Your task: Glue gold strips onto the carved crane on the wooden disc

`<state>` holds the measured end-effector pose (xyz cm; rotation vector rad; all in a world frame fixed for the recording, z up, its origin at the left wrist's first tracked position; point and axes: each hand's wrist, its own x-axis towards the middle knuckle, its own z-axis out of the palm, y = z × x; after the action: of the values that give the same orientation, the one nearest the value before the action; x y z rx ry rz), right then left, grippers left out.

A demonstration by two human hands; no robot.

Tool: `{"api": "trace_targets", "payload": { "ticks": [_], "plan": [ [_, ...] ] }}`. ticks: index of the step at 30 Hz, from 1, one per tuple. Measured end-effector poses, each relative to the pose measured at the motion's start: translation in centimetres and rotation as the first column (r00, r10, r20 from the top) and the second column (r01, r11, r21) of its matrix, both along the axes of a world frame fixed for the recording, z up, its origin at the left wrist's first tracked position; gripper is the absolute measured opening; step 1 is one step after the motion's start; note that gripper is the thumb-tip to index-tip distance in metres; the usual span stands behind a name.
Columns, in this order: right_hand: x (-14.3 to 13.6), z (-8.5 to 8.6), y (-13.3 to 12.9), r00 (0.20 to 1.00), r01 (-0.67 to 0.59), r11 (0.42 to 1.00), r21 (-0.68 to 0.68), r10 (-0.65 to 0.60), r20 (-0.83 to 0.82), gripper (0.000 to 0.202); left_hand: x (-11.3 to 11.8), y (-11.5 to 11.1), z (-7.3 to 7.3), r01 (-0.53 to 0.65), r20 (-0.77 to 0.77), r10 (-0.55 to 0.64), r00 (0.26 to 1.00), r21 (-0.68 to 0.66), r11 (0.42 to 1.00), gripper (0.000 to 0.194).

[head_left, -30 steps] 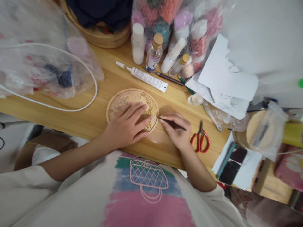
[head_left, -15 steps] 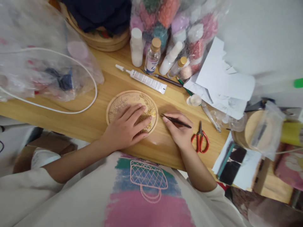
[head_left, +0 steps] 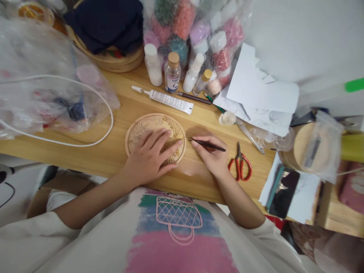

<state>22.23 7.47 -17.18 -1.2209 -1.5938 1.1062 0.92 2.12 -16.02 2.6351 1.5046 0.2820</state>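
Observation:
A round wooden plaque with carved line patterns lies on the wooden table. Gold-coloured wire or trim fills part of its right side. My left hand rests flat across the plaque, fingers spread, covering its lower middle. Just right of the plaque, my right hand grips a pair of dark tweezers, whose tips point left toward the rim without touching it. Red-handled pliers lie on the table to the right of that hand.
Behind the plaque lies a white glue tube, with several small bottles beyond. A clear plastic bag and white cable occupy the left. Papers, a phone and a wooden round are at right.
The whole view has shifted slightly, with objects at the back appearing further left and a little lower. Both hands keep nearly the same pose, and the tweezers stay beside the plaque.

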Motion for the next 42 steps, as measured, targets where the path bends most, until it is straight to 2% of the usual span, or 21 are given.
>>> {"api": "trace_targets", "payload": {
  "ticks": [22, 37, 42],
  "plan": [
    [-0.03, 0.07, 0.02, 0.999, 0.002, 1.000, -0.031, -0.004, -0.038, 0.004, 0.08, 0.08, 0.32, -0.012, -0.029, 0.010, 1.000, -0.064, 0.998, 0.055],
    [0.01, 0.12, -0.03, 0.999, -0.002, 1.000, -0.027, 0.001, -0.053, 0.004, 0.08, -0.21, -0.08, -0.005, -0.044, 0.005, 0.999, 0.019, 1.000, 0.060],
    [0.00, 0.14, -0.02, 0.999, -0.008, 1.000, -0.019, 0.007, -0.051, 0.004, 0.08, -0.24, -0.19, -0.003, -0.028, 0.004, 1.000, 0.027, 1.000, 0.055]
  ]
}}
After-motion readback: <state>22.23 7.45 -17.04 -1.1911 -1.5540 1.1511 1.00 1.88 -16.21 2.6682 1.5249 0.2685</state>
